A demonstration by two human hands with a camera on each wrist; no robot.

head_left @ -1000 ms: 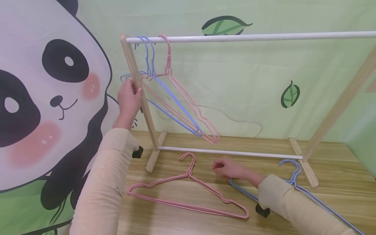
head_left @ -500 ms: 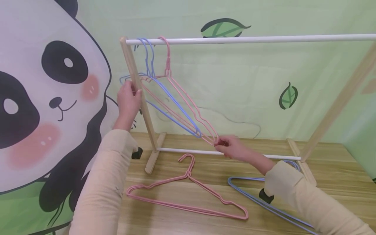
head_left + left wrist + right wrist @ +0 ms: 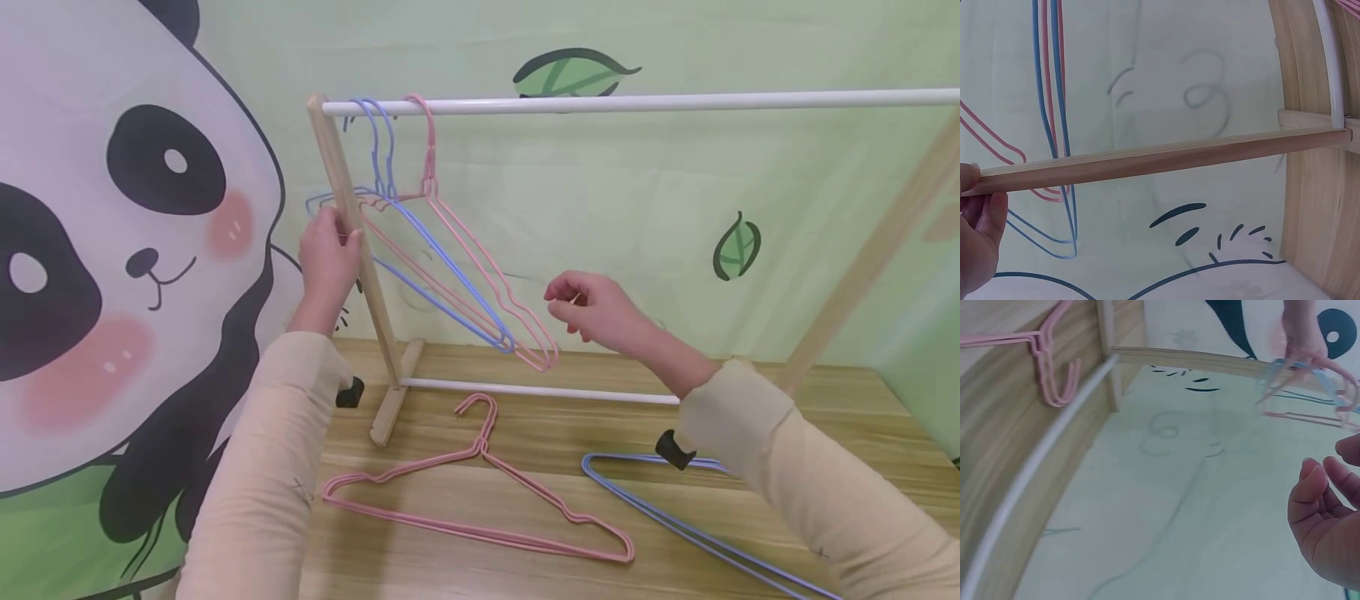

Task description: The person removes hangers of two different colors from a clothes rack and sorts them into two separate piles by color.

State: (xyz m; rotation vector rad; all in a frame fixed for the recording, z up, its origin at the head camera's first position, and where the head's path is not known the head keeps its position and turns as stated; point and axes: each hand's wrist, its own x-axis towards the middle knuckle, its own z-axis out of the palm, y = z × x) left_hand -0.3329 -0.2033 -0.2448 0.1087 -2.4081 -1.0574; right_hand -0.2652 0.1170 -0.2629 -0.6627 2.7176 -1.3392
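Note:
My left hand (image 3: 330, 258) grips the left wooden post (image 3: 384, 325) of a garment rack, thumb and fingers on either side of the wood, as the left wrist view also shows. Blue hangers (image 3: 391, 146) and pink hangers (image 3: 431, 158) hang from the white top rail (image 3: 637, 103) close to that post. My right hand (image 3: 600, 308) is in the air just right of their lower corners, apart from them. Its fingers are loosely bent with nothing between them. The right wrist view shows the same bare fingertips, below the hung hangers at its upper right.
Several stacked pink hangers (image 3: 491, 417) lie on the wooden table below the rack. Blue hangers (image 3: 652, 504) lie to their right, partly hidden by my right sleeve. A white lower bar (image 3: 525, 388) runs between the rack's feet, and a green panda-print backdrop stands behind.
My right hand has risen from over the table to the lower corner of the hung pink hangers, touched it, then let go and moved up. The left hand keeps its grip.

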